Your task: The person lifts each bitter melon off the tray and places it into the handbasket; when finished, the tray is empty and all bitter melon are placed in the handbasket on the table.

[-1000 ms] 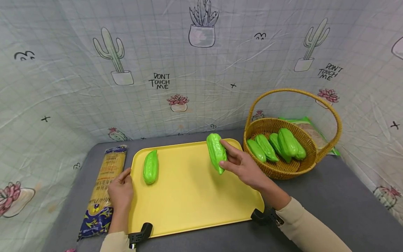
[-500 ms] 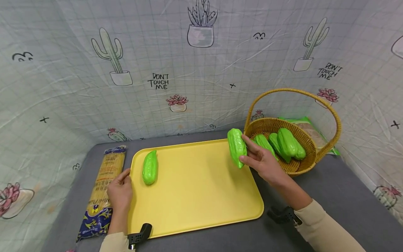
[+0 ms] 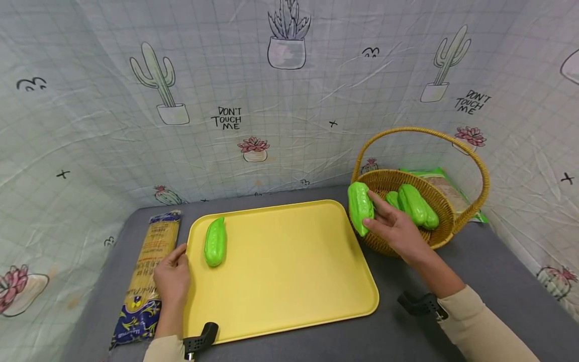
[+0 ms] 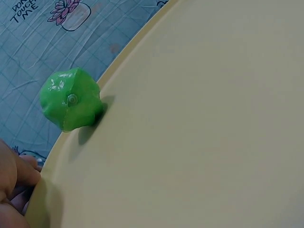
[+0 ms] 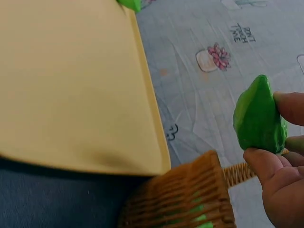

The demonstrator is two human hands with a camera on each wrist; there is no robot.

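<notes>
In the head view my right hand (image 3: pixel 398 226) pinches a glossy green bitter melon (image 3: pixel 360 207) between thumb and fingers, over the left rim of a wicker basket (image 3: pixel 452 221). The right wrist view shows this melon (image 5: pixel 259 116) from its pointed end, above the basket's woven wall (image 5: pixel 190 185). My left hand (image 3: pixel 173 274) grips the left edge of a yellow tray (image 3: pixel 280 271); in the left wrist view its fingers (image 4: pixel 19 171) sit at the rim. Another bitter melon (image 3: pixel 214 242) lies near the tray's left side. Several more melons (image 3: pixel 416 205) lie in the basket, partly hidden.
A pack of spaghetti (image 3: pixel 151 271) lies left of the tray, partly behind my left hand. The basket's tall arched handle (image 3: pixel 420 129) rises over its opening. Behind it lies a green bag (image 3: pixel 441 183), and a printed cloth (image 3: pixel 289 100) hangs at the back.
My right hand has carried the bitter melon rightward from above the tray to the basket's left rim. The left hand and the melon on the tray have stayed in place.
</notes>
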